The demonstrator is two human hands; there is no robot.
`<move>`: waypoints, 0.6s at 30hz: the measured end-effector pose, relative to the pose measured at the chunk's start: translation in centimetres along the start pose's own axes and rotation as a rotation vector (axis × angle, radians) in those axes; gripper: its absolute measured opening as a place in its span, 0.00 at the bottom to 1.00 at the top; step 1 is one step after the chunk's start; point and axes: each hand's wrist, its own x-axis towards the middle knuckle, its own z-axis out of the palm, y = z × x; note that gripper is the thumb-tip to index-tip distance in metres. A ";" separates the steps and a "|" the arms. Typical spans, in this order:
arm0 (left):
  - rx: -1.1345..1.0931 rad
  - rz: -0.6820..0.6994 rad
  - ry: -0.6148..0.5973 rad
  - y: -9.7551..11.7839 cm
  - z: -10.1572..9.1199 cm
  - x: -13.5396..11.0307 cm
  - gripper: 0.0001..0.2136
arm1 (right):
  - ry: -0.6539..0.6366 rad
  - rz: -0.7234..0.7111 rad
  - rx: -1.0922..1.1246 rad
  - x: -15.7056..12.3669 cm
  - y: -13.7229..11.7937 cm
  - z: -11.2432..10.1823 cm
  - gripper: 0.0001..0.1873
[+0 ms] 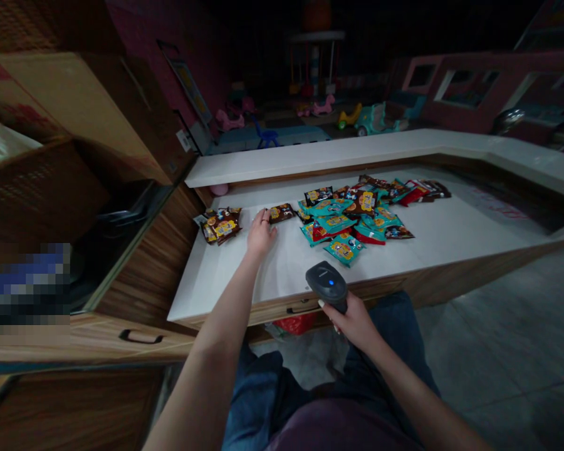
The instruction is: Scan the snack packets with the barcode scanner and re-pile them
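My left hand (262,234) reaches over the white counter, palm down, fingers stretched forward and thumb apart. Its fingertips are at the left end of a brown snack packet (282,213) lying flat. In my right hand (352,319) is a dark handheld barcode scanner (328,282) with a small blue light on top, held above the counter's front edge. Beyond the scanner spreads a loose heap of snack packets; a teal packet (344,248) lies nearest. Left of my left hand sits a smaller pile of brown packets (220,224).
The white counter (282,269) has a raised ledge (310,155) along its back and a drawer handle (303,307) in front. Cardboard boxes (98,106) and a wooden cabinet (136,269) stand at left. Ride-on toys (376,119) are in the dim room beyond.
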 end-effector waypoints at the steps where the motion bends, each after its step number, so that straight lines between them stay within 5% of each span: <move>1: -0.003 -0.007 -0.028 0.7 1.0 0.8 0.34 | -0.001 -0.008 -0.012 0.0 0.0 0.0 0.13; 6: 0.061 -0.089 -0.143 2.9 2.8 3.4 0.30 | 0.048 -0.062 -0.053 -0.2 0.1 -0.3 0.12; 11: 0.065 -0.111 -0.069 3.5 1.3 1.3 0.19 | 0.033 -0.027 -0.043 -0.3 0.5 -0.4 0.12; 14: -0.140 -0.142 0.058 3.4 0.1 -1.5 0.17 | 0.006 -0.003 -0.010 -0.4 0.7 -0.2 0.13; 18: -0.685 -0.383 0.217 3.7 -1.4 -5.1 0.19 | -0.004 0.003 0.030 -0.5 0.6 0.3 0.14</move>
